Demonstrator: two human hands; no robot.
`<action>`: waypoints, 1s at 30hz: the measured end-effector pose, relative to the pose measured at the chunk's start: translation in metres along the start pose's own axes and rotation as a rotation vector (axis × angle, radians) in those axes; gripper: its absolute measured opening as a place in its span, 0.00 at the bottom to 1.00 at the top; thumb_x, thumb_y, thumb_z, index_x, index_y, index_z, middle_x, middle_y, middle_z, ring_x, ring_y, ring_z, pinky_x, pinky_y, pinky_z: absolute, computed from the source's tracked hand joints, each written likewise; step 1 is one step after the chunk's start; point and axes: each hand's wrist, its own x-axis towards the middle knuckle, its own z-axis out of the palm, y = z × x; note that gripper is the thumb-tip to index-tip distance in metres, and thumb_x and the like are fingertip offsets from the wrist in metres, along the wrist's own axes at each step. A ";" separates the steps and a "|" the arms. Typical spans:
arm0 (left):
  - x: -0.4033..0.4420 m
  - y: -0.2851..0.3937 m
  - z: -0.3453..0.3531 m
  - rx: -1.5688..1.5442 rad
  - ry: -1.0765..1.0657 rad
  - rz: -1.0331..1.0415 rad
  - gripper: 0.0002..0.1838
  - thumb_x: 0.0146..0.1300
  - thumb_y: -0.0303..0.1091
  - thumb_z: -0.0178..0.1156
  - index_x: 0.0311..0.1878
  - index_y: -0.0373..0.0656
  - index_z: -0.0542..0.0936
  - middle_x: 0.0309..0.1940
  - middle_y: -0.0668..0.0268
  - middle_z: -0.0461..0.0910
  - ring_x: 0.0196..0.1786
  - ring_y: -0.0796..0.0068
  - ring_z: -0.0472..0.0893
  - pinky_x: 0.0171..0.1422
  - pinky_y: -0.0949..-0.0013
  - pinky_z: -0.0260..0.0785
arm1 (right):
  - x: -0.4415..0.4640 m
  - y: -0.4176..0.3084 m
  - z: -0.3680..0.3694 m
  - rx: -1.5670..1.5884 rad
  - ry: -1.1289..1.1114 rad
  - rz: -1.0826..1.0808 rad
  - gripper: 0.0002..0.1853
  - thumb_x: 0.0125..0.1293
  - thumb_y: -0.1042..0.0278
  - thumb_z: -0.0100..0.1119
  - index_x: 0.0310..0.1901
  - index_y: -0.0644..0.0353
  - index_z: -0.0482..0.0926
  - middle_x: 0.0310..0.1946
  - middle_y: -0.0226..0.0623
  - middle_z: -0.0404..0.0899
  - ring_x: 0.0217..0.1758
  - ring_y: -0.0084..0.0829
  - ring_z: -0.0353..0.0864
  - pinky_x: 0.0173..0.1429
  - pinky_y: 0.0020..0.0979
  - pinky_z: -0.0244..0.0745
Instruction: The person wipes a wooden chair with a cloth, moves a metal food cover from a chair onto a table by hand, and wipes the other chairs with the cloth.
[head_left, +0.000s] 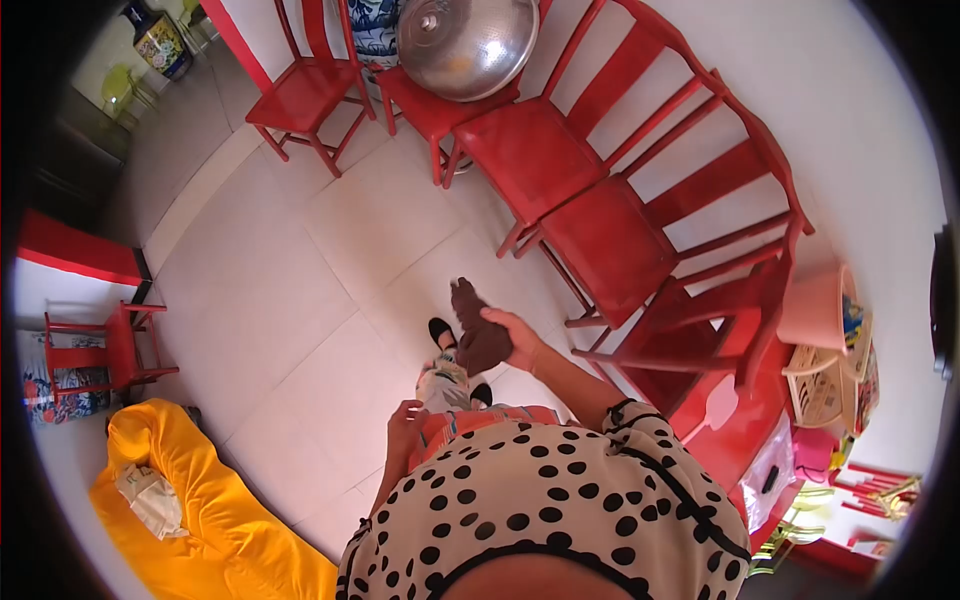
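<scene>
My right hand [516, 335] is closed around a dark brown bundle of folded cloth [480, 338], held in front of my body above the floor. The bundle is long and bunched, with a small pale tip at its far end; what it is exactly I cannot tell. My left hand [404, 418] hangs low beside my waist, next to an orange-red patterned cloth [470, 420]. Its fingers are slightly bent and apart, and nothing shows in them. Below the bundle are my light patterned trousers [440, 385] and black shoes [440, 330].
Red wooden chairs [610, 245] line the wall at the right. On one seat rests a large metal lid [467, 45]. Beside me stands a red table [725, 445] with a pink fan [721, 402] and baskets [820, 385]. A yellow-covered seat [215, 510] is at the lower left.
</scene>
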 end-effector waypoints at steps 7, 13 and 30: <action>0.140 0.080 -0.006 0.214 -0.043 0.061 0.17 0.63 0.41 0.65 0.51 0.43 0.81 0.30 0.59 0.85 0.33 0.66 0.85 0.41 0.64 0.77 | 0.069 -0.186 0.006 0.088 0.138 -0.218 0.25 0.69 0.56 0.58 0.62 0.63 0.73 0.55 0.46 0.81 0.57 0.42 0.83 0.63 0.44 0.79; 0.215 0.113 -0.010 0.313 0.001 0.069 0.17 0.62 0.42 0.64 0.52 0.46 0.80 0.34 0.58 0.86 0.35 0.60 0.86 0.42 0.59 0.77 | 0.118 -0.315 0.028 -0.002 0.120 -0.349 0.23 0.69 0.57 0.57 0.59 0.65 0.75 0.51 0.47 0.83 0.50 0.42 0.84 0.54 0.44 0.82; 0.288 0.152 0.186 0.411 0.114 0.295 0.10 0.63 0.29 0.58 0.47 0.43 0.79 0.45 0.58 0.77 0.52 0.51 0.76 0.56 0.51 0.67 | 0.477 -0.381 -0.266 -2.306 0.566 -0.522 0.33 0.69 0.49 0.55 0.73 0.52 0.66 0.79 0.41 0.55 0.78 0.47 0.60 0.71 0.58 0.61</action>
